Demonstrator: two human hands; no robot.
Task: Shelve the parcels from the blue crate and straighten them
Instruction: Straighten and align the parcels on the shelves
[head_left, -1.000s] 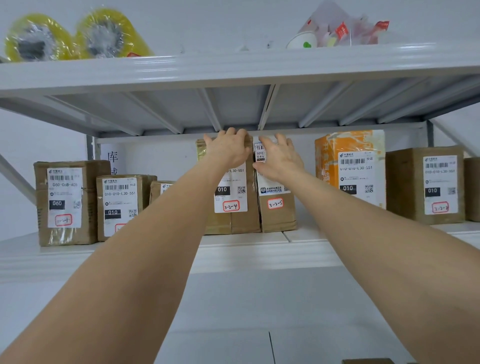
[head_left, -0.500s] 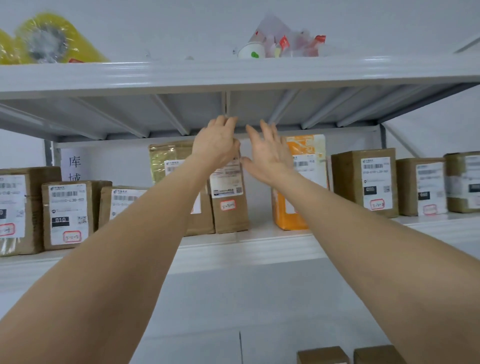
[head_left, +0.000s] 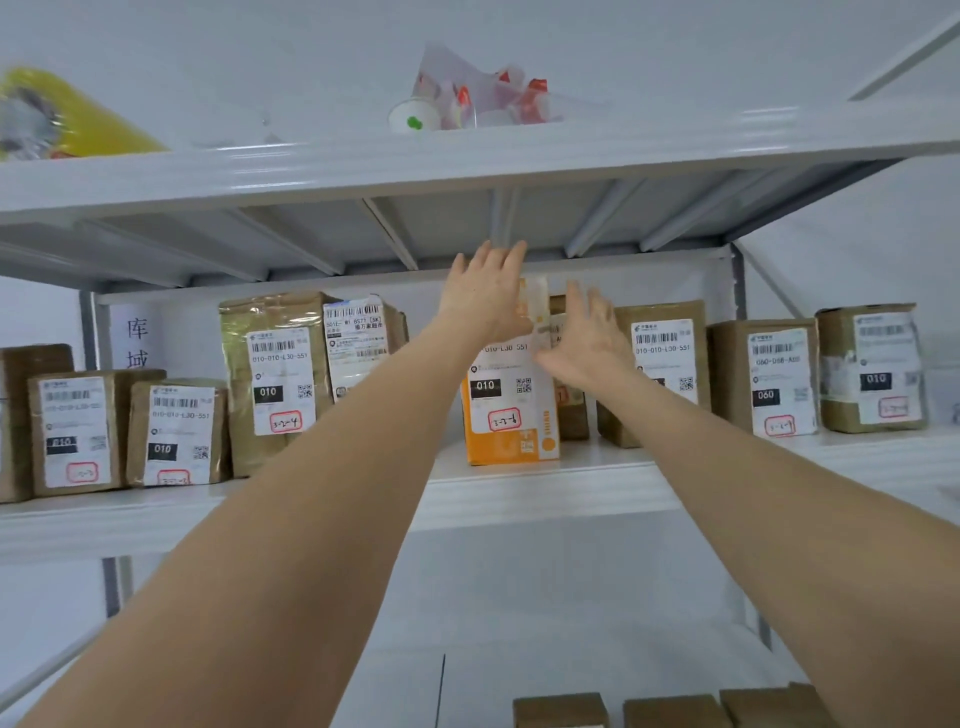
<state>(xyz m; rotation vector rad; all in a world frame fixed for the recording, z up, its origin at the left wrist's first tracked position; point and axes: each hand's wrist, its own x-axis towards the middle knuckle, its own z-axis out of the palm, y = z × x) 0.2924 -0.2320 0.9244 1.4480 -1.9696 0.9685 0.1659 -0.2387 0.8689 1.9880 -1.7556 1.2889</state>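
An orange parcel (head_left: 511, 415) with a white label stands upright on the white shelf (head_left: 545, 486). My left hand (head_left: 485, 296) reaches to its top left corner, fingers straight. My right hand (head_left: 587, 343) hovers at its right side with fingers spread and straight; contact with the parcel is unclear. A small brown parcel (head_left: 571, 410) stands half hidden behind the orange one. To the left stand two tall brown parcels (head_left: 275, 384) (head_left: 358, 348). The blue crate is out of view.
More brown labelled parcels line the shelf: two at left (head_left: 72, 431) (head_left: 176, 434), three at right (head_left: 660, 364) (head_left: 769, 379) (head_left: 872, 369). The upper shelf (head_left: 467, 161) carries a yellow roll (head_left: 57, 119) and a plastic bag (head_left: 478, 98). Brown box tops (head_left: 561, 709) show at the bottom.
Both hands left the two tall brown parcels and moved right to the orange parcel. The view swung right, so the parcels slid left in the frame.
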